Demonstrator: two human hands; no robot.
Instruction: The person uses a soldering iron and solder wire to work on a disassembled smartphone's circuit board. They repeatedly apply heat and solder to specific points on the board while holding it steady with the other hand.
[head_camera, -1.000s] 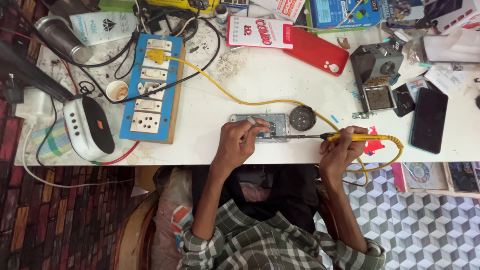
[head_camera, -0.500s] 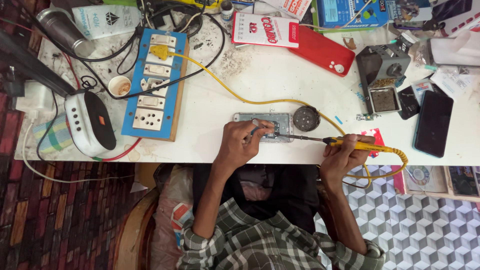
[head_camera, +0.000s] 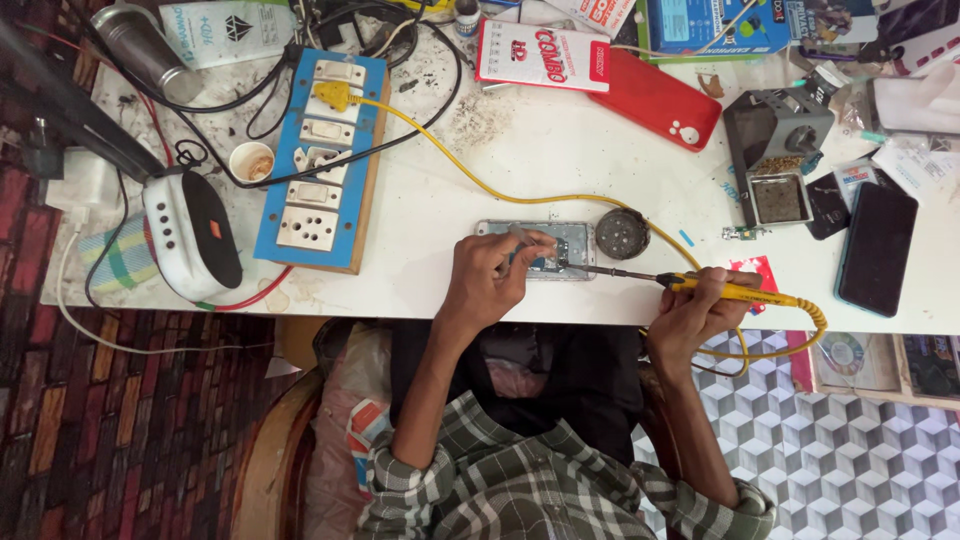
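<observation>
Head cam: right hand (head_camera: 690, 310), gripping the yellow soldering iron (head_camera: 700, 285), has slid its tip onto the opened phone (head_camera: 540, 248); left hand (head_camera: 490, 280) pinches tweezers (head_camera: 527, 236) there, so soldering's probably underway.

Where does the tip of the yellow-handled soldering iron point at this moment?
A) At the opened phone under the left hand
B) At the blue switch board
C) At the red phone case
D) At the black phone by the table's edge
A: the right hand holds the soldering iron with its tip reaching the opened phone, which the left hand steadies.
</observation>
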